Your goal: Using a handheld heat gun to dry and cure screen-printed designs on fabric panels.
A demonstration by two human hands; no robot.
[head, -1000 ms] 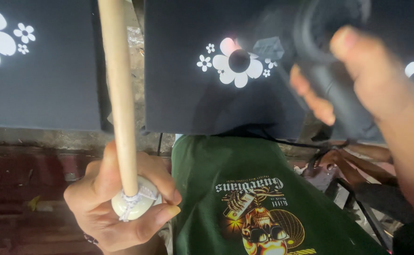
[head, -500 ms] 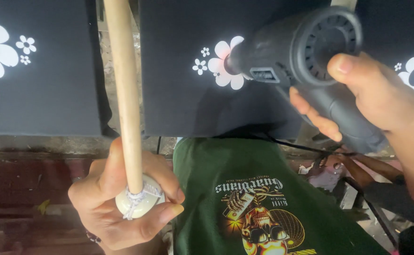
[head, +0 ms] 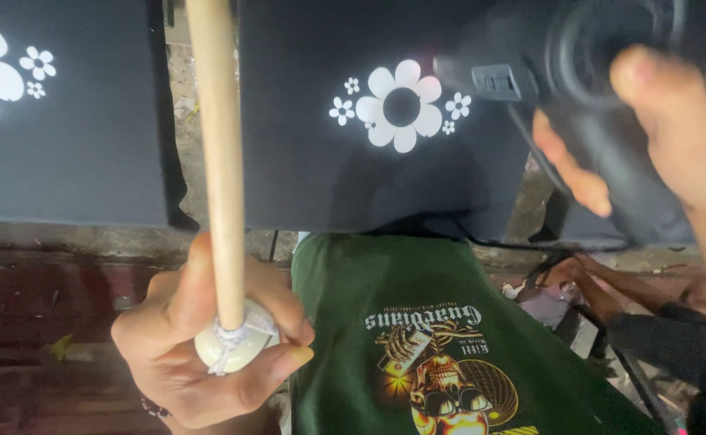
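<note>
My left hand (head: 208,346) grips the lower end of a pale wooden stick (head: 218,153), around a white taped knob at its base; the stick rises straight up out of the frame. My right hand (head: 675,137) holds a dark grey heat gun (head: 579,89) by its handle, its nozzle aimed left at a white flower print (head: 401,105) on a black shirt (head: 353,177) stretched flat. The gun is blurred.
A second black shirt with white flowers (head: 55,137) lies at the left. A green shirt with a gold skull print (head: 417,354) hangs below the middle one. A dark cable (head: 635,387) and clutter sit at lower right.
The heat gun has swung right and up, uncovering the flower print. My left hand and the stick have stayed about where they were.
</note>
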